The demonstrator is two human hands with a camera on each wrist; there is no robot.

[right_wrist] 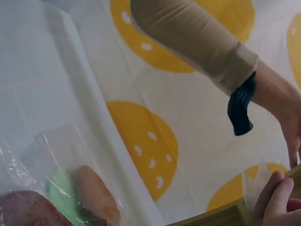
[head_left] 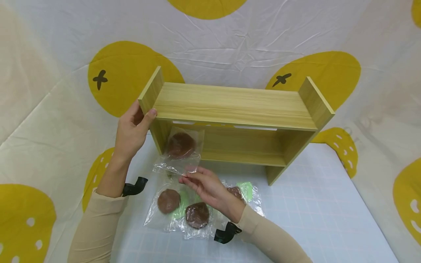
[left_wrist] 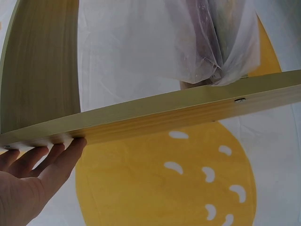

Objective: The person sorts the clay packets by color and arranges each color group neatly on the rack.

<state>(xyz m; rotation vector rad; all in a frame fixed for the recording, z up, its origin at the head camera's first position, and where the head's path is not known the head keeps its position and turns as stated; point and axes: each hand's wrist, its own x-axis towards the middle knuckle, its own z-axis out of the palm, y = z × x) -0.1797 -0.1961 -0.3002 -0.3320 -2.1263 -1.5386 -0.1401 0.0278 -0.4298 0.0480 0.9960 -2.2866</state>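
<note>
A small wooden shelf [head_left: 230, 104] with two raised ends stands on the table. My left hand [head_left: 131, 133] grips its left end panel, thumb on the near inner side, fingers against the outer face [left_wrist: 188, 113]. My right hand [head_left: 210, 188] pinches the lower edge of a clear plastic bag [head_left: 175, 164] between thumb and fingers. Inside that bag is a round, flat, dark brown piece [head_left: 181, 145], its kind not clear. The bag hangs in front of the lower compartment's left part, close to the left panel.
Below the shelf, several more clear bags lie on the pale checked table [head_left: 315, 212]. They hold brown round pieces [head_left: 169, 201] and light green pieces [head_left: 245, 190], partly behind my right hand. White cloth with yellow shapes [head_left: 131, 73] hangs behind the shelf.
</note>
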